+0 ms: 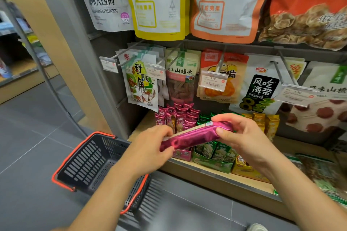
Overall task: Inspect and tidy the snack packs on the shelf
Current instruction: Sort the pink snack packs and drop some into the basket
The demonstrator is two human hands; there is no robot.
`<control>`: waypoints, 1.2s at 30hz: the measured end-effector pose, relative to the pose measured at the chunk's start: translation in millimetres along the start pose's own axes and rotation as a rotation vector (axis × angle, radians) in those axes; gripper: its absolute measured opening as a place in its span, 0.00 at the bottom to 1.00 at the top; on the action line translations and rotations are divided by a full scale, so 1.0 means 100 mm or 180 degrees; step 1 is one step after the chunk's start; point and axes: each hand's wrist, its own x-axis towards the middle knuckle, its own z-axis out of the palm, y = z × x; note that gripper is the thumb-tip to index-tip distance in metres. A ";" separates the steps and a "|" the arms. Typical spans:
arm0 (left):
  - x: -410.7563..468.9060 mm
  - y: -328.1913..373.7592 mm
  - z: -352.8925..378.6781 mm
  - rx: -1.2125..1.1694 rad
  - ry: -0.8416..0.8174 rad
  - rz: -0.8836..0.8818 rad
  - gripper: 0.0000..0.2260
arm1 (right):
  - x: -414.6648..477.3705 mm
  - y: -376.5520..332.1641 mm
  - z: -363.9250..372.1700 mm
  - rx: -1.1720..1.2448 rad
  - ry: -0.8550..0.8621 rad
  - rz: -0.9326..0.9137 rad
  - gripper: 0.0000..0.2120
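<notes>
Pink snack pack lies tilted between my hands, just above the shelf. My left hand pinches its lower end and my right hand grips the upper end. A basket is under my left arm.

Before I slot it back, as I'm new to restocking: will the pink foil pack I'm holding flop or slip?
Probably fairly stiff: the pink foil pack spans straight between the left hand and right hand without sagging. Likely light, since fingertip pinches at its ends carry it. The glossy foil may be slippery.
</notes>
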 end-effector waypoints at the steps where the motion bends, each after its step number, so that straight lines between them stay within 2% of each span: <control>1: 0.00 0.05 0.05 -0.0124 -0.0035 0.0086 0.12 | 0.00 0.01 0.01 -0.0165 -0.0021 -0.0068 0.13; 3: 0.01 0.14 0.13 -0.0520 -0.0163 0.0070 0.18 | 0.01 0.02 0.04 -0.0265 -0.0053 -0.0157 0.12; 5: 0.01 0.20 0.19 -0.0752 -0.0215 -0.0020 0.20 | 0.00 0.02 0.06 -0.0039 -0.0136 -0.0160 0.14; 8: 0.04 0.22 0.21 -0.1260 -0.0164 -0.0291 0.15 | 0.01 0.03 0.07 0.0543 -0.0406 -0.0039 0.33; 11: 0.07 0.26 0.17 -0.2258 -0.0041 -0.0558 0.14 | 0.02 0.07 0.16 0.0255 -0.0533 0.0261 0.47; 13: 0.08 0.32 0.14 -0.3228 0.0062 -0.0582 0.15 | -0.01 0.13 0.31 0.0049 -0.0899 0.0484 0.45; 15: 0.07 0.36 0.12 -0.4394 0.0083 -0.0609 0.17 | -0.07 0.22 0.48 -0.0029 -0.1351 0.0479 0.34; 17: 0.06 0.38 0.08 -0.4837 0.0039 -0.0700 0.18 | -0.11 0.29 0.61 -0.0009 -0.1513 0.0515 0.21; 20: 0.07 0.32 0.00 -0.4543 0.0342 -0.0932 0.18 | -0.11 0.37 0.66 0.0016 -0.1383 0.0568 0.10; 22: 0.09 0.21 -0.10 -0.4261 0.0810 -0.1097 0.15 | -0.11 0.43 0.65 -0.0312 -0.1238 0.0392 0.10; 25: 0.09 -0.02 -0.21 -0.3583 0.1309 -0.1467 0.08 | -0.12 0.49 0.68 -0.1032 -0.0908 0.0013 0.15; 29: 0.10 -0.15 -0.23 -0.3424 0.1339 -0.1465 0.06 | -0.11 0.49 0.69 -0.1352 -0.0595 -0.0212 0.23; 32: 0.09 -0.18 -0.23 -0.3488 0.1349 -0.1510 0.06 | -0.12 0.47 0.70 -0.1412 -0.0524 -0.0224 0.22; 36: 0.07 -0.23 -0.30 -0.3172 0.1241 -0.1516 0.09 | -0.13 0.44 0.66 -0.2307 -0.0495 -0.0340 0.26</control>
